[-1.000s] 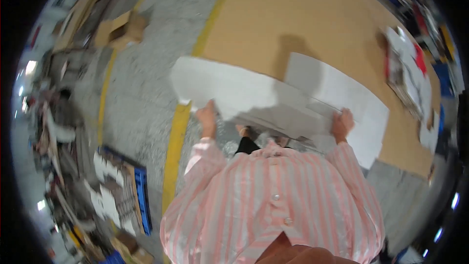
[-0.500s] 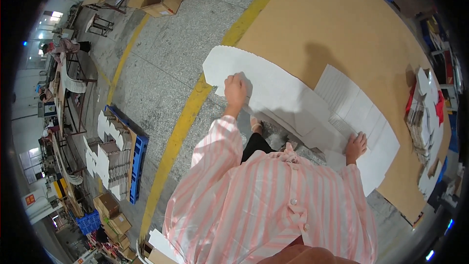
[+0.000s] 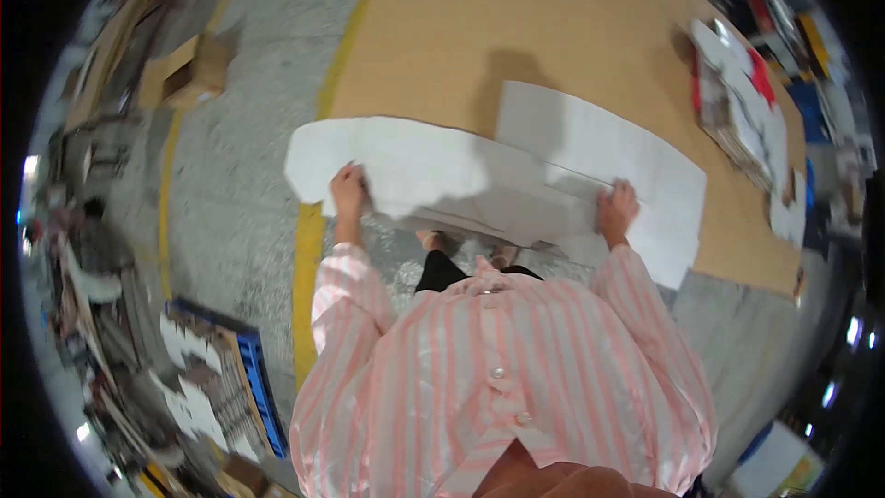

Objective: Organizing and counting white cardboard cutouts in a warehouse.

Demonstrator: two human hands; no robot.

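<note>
Open brown box (image 3: 211,72), blue pallet (image 3: 261,389), yellow-lined grey floor (image 3: 267,55)

- I log moderate indoor light; small glare spots (image 3: 828,395) at lower right and far left.
- I see a soft shadow (image 3: 514,74) mid-frame, across brown board (image 3: 599,18) and white sheets (image 3: 406,157).
- Blur overall, my feed smeared most at left.
- Fisheye bending near rim; black corners.

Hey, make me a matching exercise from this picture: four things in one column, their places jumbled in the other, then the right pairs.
Things:
1. Left hand
2. Blue pallet
3. Right hand
4. Open box

Places:
A. At the right part of the white cardboard
B. On the floor, upper left
C. At the left part of the white cardboard
D. Under a cardboard stack, lower left

Pairs: 1-C, 2-D, 3-A, 4-B
</note>
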